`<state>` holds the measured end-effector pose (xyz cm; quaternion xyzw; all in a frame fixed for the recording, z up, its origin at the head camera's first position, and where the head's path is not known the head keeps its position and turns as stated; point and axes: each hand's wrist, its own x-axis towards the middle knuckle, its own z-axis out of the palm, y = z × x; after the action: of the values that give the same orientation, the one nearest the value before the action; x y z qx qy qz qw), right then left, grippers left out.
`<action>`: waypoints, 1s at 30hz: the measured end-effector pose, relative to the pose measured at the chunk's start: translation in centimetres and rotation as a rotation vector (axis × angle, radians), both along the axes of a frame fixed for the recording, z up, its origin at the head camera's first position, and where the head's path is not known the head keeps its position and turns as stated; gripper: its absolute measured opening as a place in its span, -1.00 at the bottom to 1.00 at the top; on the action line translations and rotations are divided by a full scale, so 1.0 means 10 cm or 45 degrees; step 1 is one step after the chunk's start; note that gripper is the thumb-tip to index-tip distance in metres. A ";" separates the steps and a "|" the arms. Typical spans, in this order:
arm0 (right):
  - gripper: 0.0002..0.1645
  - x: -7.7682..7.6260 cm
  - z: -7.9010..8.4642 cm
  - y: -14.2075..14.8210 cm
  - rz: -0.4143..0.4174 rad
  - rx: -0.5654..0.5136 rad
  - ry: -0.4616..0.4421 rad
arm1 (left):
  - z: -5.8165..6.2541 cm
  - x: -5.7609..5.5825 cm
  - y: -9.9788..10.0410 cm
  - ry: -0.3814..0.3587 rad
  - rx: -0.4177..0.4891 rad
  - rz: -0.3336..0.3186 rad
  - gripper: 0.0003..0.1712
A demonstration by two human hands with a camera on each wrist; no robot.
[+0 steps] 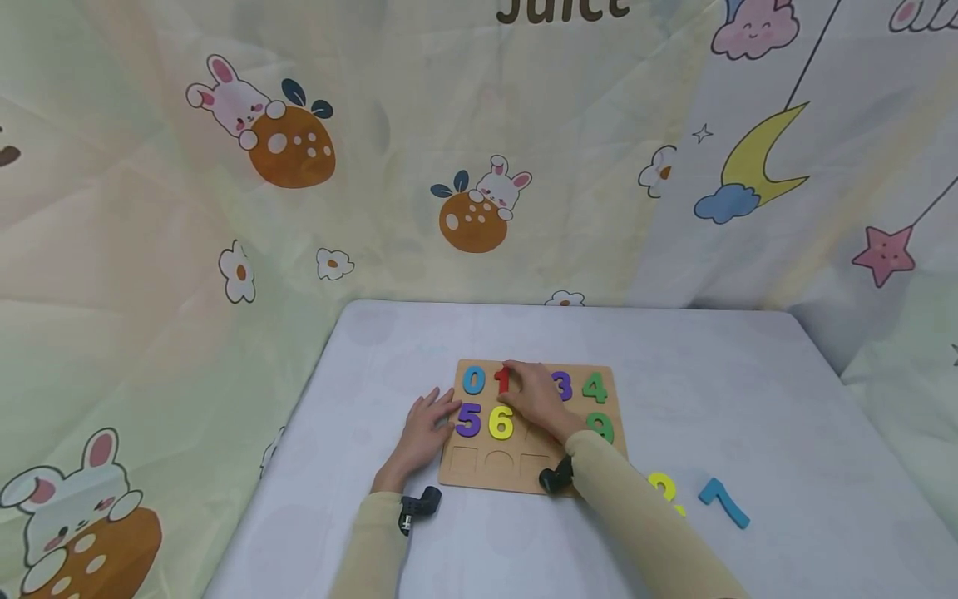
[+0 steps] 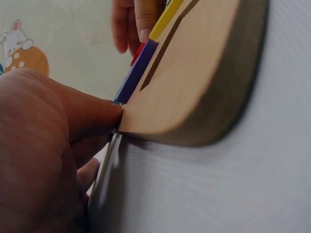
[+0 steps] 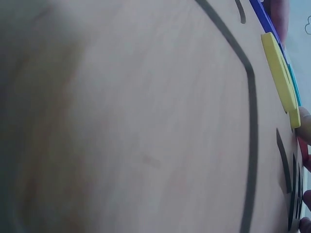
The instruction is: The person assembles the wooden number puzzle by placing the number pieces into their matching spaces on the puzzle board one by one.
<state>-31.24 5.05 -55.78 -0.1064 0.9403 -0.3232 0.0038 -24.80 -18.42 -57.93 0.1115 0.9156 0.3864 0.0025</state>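
Note:
A wooden number puzzle board (image 1: 486,478) lies on the white table. My right hand (image 1: 540,401) is over its top row, pinching the red number 1 (image 1: 502,380) between thumb and fingers; in the right wrist view the red piece (image 3: 303,147) shows between the fingertips. My left hand (image 1: 425,428) rests at the board's left edge, touching it next to the purple 5 (image 1: 468,420). The left wrist view has its thumb against the board's corner (image 2: 160,114). The yellow 6 (image 1: 501,423) and blue 0 (image 1: 473,380) sit close by.
The purple 3 (image 1: 562,385), green 4 (image 1: 595,388) and green 9 (image 1: 601,427) are on the board's right side. Right of the board, a blue 7 (image 1: 723,502) and a yellow piece (image 1: 662,483), partly hidden by my right sleeve, lie on the table (image 1: 793,416). A printed cloth hangs behind.

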 end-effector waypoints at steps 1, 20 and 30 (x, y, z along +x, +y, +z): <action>-0.20 0.00 0.00 0.00 0.004 0.002 0.002 | 0.00 0.00 0.00 0.002 -0.002 -0.001 -0.53; -0.25 0.10 0.06 0.15 0.025 -0.152 -0.016 | 0.01 -0.01 0.01 -0.016 -0.013 0.004 -0.55; -0.43 0.27 0.14 0.37 0.025 -0.212 0.064 | 0.03 0.01 0.02 -0.019 0.007 0.013 -0.55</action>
<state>-28.59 8.74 -54.41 -0.1236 0.9089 -0.3976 -0.0254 -24.72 -18.17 -57.61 0.1039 0.9150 0.3898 0.0071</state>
